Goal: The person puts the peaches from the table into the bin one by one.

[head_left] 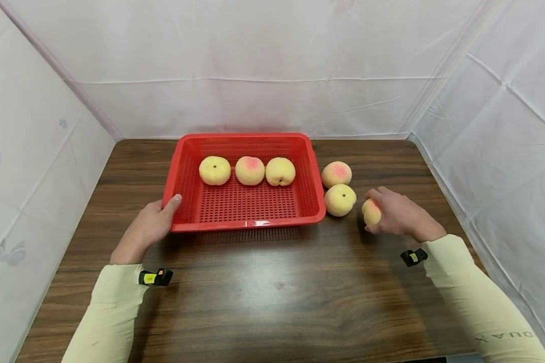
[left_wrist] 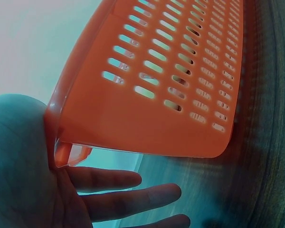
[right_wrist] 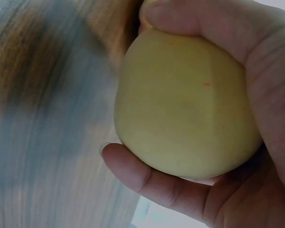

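A red plastic basket (head_left: 250, 223) with slotted walls stands at the back of the wooden table. My left hand (head_left: 152, 224) holds its left rim, thumb over the edge; in the left wrist view the fingers (left_wrist: 133, 202) stretch out beyond the basket's corner. Inside lie three peaches in a row: left (head_left: 215, 171), middle (head_left: 250, 170) and right (head_left: 280, 172). Two more peaches, one blushed pink (head_left: 336, 174) and one yellow (head_left: 340, 200), lie outside by the right wall. To their right, my right hand (head_left: 397, 213) grips another peach (right_wrist: 185, 104) between thumb and fingers.
The brown wood-grain table (head_left: 272, 297) runs up to a white sheet at the back (head_left: 263, 65). More white sheeting stands along the left (head_left: 32, 166) and right (head_left: 495, 141) sides.
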`<state>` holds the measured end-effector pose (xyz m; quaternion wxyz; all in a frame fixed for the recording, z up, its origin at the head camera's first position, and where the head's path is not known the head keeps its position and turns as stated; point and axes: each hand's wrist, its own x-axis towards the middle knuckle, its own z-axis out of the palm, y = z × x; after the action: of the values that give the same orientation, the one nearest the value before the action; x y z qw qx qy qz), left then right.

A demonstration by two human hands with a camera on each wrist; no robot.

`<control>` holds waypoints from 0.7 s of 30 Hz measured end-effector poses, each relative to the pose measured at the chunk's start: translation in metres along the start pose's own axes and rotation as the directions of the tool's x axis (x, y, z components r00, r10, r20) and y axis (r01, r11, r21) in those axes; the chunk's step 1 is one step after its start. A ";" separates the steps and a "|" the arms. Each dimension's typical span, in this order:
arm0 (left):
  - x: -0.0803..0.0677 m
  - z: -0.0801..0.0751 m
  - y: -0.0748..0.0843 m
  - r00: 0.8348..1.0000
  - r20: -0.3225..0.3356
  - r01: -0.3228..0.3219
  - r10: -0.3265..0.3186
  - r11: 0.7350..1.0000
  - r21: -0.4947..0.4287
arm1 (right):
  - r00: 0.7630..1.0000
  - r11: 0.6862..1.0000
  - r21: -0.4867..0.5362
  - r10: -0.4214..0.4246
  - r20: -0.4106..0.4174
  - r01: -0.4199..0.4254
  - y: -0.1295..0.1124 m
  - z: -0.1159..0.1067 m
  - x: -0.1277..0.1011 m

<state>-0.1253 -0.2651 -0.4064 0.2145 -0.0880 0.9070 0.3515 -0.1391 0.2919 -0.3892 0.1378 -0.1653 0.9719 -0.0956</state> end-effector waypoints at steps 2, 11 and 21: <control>0.000 0.000 0.000 1.000 0.000 0.002 -0.002 1.000 0.003 | 1.000 1.000 -0.005 -0.003 -0.004 0.003 0.000 -0.002 0.000; 0.000 0.000 0.000 1.000 0.001 0.000 0.000 1.000 0.001 | 1.000 1.000 -0.024 -0.018 -0.011 0.018 0.002 -0.008 -0.002; -0.002 0.001 0.001 1.000 0.002 0.006 -0.006 1.000 -0.011 | 1.000 0.999 -0.045 -0.015 -0.014 0.014 0.000 -0.021 -0.001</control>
<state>-0.1240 -0.2635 -0.4057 0.2161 -0.0916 0.9045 0.3561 -0.1448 0.2951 -0.3690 0.1263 -0.1747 0.9735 -0.0761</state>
